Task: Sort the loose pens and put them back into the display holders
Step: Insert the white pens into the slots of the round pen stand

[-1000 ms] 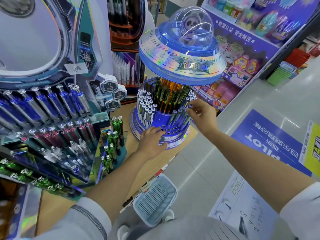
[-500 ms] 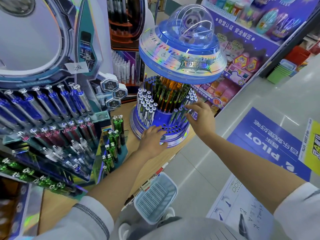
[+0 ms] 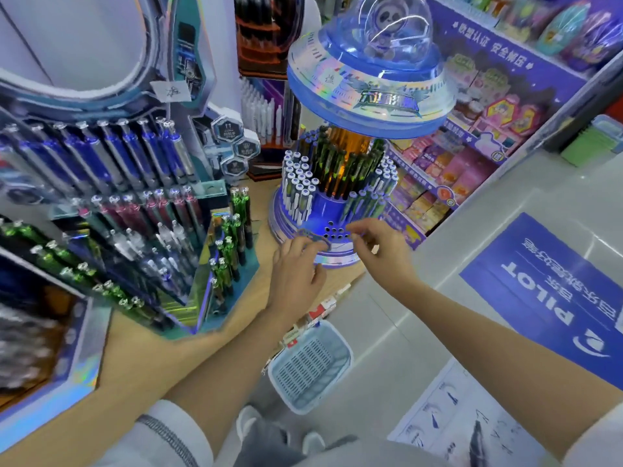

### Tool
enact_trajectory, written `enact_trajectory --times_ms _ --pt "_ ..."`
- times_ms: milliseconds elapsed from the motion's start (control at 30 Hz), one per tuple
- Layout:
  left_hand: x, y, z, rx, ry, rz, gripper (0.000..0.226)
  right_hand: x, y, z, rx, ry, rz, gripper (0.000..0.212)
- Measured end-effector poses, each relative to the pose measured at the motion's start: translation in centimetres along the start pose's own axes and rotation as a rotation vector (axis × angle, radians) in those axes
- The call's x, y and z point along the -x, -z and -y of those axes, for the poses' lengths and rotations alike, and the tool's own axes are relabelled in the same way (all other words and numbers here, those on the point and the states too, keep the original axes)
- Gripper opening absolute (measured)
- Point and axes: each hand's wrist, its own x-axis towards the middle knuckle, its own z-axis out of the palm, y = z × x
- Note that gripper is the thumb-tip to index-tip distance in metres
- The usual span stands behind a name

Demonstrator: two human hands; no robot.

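A round blue pen display (image 3: 338, 257) with a domed top (image 3: 369, 92) stands on the wooden shelf. It holds white-capped pens (image 3: 298, 183) on the left, dark pens (image 3: 337, 166) in the middle and grey-blue pens (image 3: 367, 200) on the right. Several empty holes (image 3: 332, 230) face me at the front. My left hand (image 3: 295, 267) rests with its fingers on the base's front rim. My right hand (image 3: 381, 246) hovers just right of the empty holes, fingers curled and apart, with no pen visible in it.
A tall tiered display (image 3: 135, 170) of blue, pink, silver and green pens (image 3: 236, 230) stands close on the left. A light blue basket (image 3: 310, 365) sits on the floor below the shelf edge. A blue PILOT floor sticker (image 3: 539, 281) lies right, with product shelves (image 3: 472, 146) behind.
My right hand has left the grey-blue pens on the display's right side and dropped to the front of the base. My left hand stays on the rim.
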Motion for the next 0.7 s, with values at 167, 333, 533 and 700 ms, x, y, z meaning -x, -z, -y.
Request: enact_trajectory --times_ms 167,333,533,700 --pt "9.3 2.9 1.8 -0.137 0.191 -0.142 0.030 3.5 -4.6 1.1 -0.152 0.061 0.341 0.015" --pt "20.0 6.0 4.3 -0.433 0.620 -0.048 0.049 7.8 -10.3 2.7 -0.083 0.222 0.739 0.040" --pt "28.2 8.5 7.1 -0.467 0.978 0.391 0.076 11.5 -15.8 4.0 0.294 0.299 1.030 0.063" --pt "30.0 11.3 8.3 -0.290 0.830 0.166 0.051 11.5 -16.6 6.7 0.434 0.307 0.947 0.028"
